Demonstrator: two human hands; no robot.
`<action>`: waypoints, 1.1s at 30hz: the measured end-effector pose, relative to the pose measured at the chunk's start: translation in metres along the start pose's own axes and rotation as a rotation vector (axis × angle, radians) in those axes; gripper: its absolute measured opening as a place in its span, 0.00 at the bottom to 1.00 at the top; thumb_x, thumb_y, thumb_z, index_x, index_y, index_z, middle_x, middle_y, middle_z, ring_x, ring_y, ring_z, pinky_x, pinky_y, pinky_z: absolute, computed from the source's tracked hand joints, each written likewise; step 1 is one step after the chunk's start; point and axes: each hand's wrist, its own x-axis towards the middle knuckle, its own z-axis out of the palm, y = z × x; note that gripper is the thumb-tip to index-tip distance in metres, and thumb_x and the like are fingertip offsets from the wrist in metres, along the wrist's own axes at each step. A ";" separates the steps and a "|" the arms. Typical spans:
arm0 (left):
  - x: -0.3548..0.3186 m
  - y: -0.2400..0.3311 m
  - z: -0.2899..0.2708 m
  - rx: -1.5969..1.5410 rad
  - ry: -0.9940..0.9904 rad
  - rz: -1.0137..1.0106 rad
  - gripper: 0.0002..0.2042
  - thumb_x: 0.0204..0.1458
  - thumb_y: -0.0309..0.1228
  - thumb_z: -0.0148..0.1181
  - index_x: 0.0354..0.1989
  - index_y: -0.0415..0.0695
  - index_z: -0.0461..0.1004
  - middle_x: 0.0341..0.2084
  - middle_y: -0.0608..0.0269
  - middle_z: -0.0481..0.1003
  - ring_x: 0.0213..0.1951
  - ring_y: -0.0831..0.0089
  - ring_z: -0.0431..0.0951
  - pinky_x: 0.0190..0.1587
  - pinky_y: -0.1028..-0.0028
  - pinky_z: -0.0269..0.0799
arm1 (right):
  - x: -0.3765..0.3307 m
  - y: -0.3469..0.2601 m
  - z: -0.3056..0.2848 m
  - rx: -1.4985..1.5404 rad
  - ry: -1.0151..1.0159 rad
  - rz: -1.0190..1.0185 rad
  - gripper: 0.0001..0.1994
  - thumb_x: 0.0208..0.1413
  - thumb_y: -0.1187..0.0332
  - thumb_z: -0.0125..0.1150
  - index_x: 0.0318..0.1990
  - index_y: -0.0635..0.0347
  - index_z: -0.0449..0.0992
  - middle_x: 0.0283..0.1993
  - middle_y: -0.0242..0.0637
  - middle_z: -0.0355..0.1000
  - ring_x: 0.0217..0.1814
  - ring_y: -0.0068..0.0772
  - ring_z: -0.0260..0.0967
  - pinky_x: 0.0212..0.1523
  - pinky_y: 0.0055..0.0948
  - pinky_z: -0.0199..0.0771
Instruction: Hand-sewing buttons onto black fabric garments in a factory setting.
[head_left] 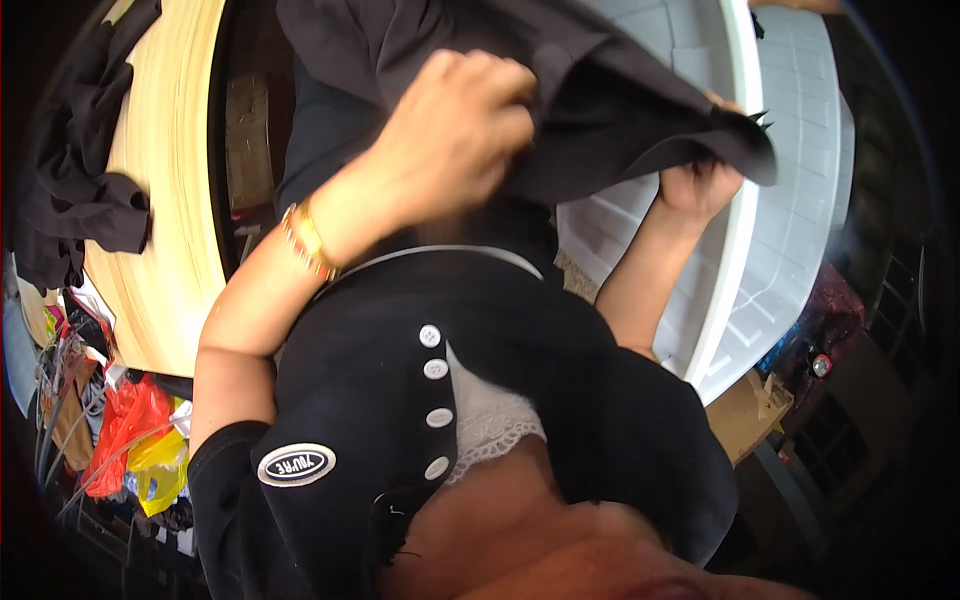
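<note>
A dark grey-brown piece of cloth (pixel 610 90) is stretched across my lap and toward the right. My right hand (pixel 700 185) grips its right edge, thumb side in front and some fingertips showing behind the cloth. A small dark pointed shape sticks out beside that edge, too unclear to name. Over the left part of the cloth is my left hand (pixel 460 125), curled closed and slightly blurred. Whatever its fingers hold, if anything, is hidden. On my left wrist sits a gold-coloured watch (pixel 308 240).
To the left stands a light wood-grain tabletop (pixel 165 200) with another dark cloth (pixel 75 170) hanging over it. Red and yellow plastic bags (pixel 130 430) lie lower left. Beside my right arm is a large white plastic tub (pixel 735 270), with a cardboard box (pixel 750 410) below it.
</note>
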 end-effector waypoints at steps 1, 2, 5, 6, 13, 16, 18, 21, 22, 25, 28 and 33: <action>0.009 0.012 -0.017 -0.083 0.061 0.158 0.08 0.37 0.26 0.63 0.26 0.43 0.71 0.44 0.55 0.69 0.48 0.57 0.70 0.49 0.61 0.63 | 0.001 -0.007 -0.008 0.107 -0.260 0.076 0.07 0.60 0.69 0.54 0.40 0.64 0.71 0.35 0.37 0.65 0.36 0.31 0.66 0.42 0.29 0.70; 0.010 0.021 -0.030 -0.098 0.047 0.241 0.09 0.35 0.27 0.65 0.24 0.44 0.70 0.46 0.55 0.71 0.48 0.56 0.71 0.50 0.59 0.64 | 0.001 0.003 -0.013 0.052 -0.261 0.009 0.06 0.61 0.69 0.54 0.36 0.62 0.69 0.33 0.32 0.57 0.33 0.27 0.61 0.39 0.26 0.66; 0.024 0.036 -0.059 -0.383 0.278 0.399 0.17 0.40 0.24 0.66 0.17 0.47 0.58 0.50 0.47 0.74 0.56 0.48 0.72 0.63 0.48 0.58 | -0.004 0.006 0.002 0.107 -0.249 0.104 0.09 0.65 0.66 0.50 0.38 0.64 0.67 0.34 0.32 0.54 0.30 0.21 0.60 0.34 0.25 0.68; 0.027 0.046 -0.073 -0.580 0.224 0.350 0.17 0.41 0.23 0.64 0.15 0.47 0.57 0.44 0.45 0.77 0.53 0.47 0.75 0.63 0.46 0.58 | -0.004 0.003 0.004 0.086 -0.277 0.126 0.09 0.65 0.67 0.49 0.39 0.65 0.68 0.33 0.31 0.54 0.28 0.20 0.59 0.33 0.23 0.67; 0.033 0.031 -0.075 -0.267 0.279 -0.091 0.08 0.50 0.30 0.61 0.33 0.38 0.76 0.32 0.53 0.72 0.37 0.54 0.76 0.37 0.66 0.73 | 0.027 0.041 0.057 -0.929 -0.047 -0.161 0.13 0.57 0.73 0.63 0.47 0.68 0.74 0.46 0.36 0.71 0.41 0.13 0.67 0.39 0.12 0.66; 0.020 -0.010 -0.049 -0.313 0.237 -0.391 0.12 0.55 0.29 0.58 0.44 0.36 0.74 0.39 0.50 0.74 0.45 0.53 0.76 0.48 0.66 0.70 | 0.009 0.057 0.069 -0.694 -0.132 -0.079 0.14 0.56 0.74 0.64 0.49 0.68 0.75 0.44 0.30 0.70 0.40 0.13 0.66 0.40 0.12 0.67; 0.013 -0.029 -0.039 -0.236 0.267 -0.428 0.13 0.53 0.27 0.59 0.46 0.36 0.74 0.37 0.49 0.77 0.41 0.58 0.78 0.46 0.69 0.71 | -0.013 0.059 0.077 -0.670 -0.251 0.014 0.19 0.51 0.73 0.70 0.51 0.66 0.75 0.38 0.24 0.64 0.38 0.12 0.64 0.38 0.11 0.65; 0.005 -0.045 -0.038 -0.377 0.244 -0.597 0.19 0.52 0.30 0.63 0.52 0.34 0.73 0.29 0.56 0.79 0.35 0.79 0.77 0.42 0.78 0.72 | -0.026 0.076 0.063 -0.803 -0.301 0.081 0.25 0.44 0.72 0.76 0.52 0.64 0.75 0.32 0.20 0.58 0.31 0.10 0.53 0.30 0.10 0.55; 0.002 -0.050 -0.038 -0.548 0.197 -0.681 0.19 0.53 0.30 0.63 0.52 0.36 0.74 0.35 0.61 0.78 0.40 0.79 0.76 0.47 0.79 0.69 | -0.026 0.081 0.061 -0.835 -0.286 0.056 0.26 0.43 0.72 0.77 0.52 0.64 0.76 0.31 0.20 0.57 0.29 0.09 0.50 0.28 0.10 0.52; -0.005 -0.056 -0.042 -0.739 0.144 -0.795 0.17 0.55 0.29 0.62 0.52 0.38 0.75 0.40 0.64 0.78 0.45 0.81 0.75 0.52 0.82 0.68 | -0.021 0.086 0.050 -0.918 -0.309 -0.020 0.23 0.47 0.71 0.74 0.52 0.63 0.75 0.29 0.19 0.57 0.26 0.09 0.49 0.26 0.11 0.51; -0.015 -0.060 -0.037 -0.754 0.244 -0.885 0.16 0.55 0.29 0.62 0.51 0.36 0.75 0.40 0.63 0.79 0.43 0.80 0.77 0.50 0.81 0.70 | -0.018 0.095 0.052 -0.917 -0.342 -0.130 0.17 0.55 0.69 0.67 0.51 0.63 0.75 0.29 0.20 0.59 0.26 0.10 0.50 0.27 0.13 0.53; -0.025 -0.062 -0.032 -0.803 0.248 -0.975 0.14 0.55 0.27 0.61 0.49 0.36 0.76 0.40 0.59 0.80 0.39 0.77 0.79 0.46 0.80 0.75 | -0.015 0.110 0.055 -1.009 -0.403 -0.226 0.13 0.59 0.69 0.62 0.48 0.63 0.75 0.33 0.27 0.67 0.29 0.15 0.60 0.31 0.15 0.62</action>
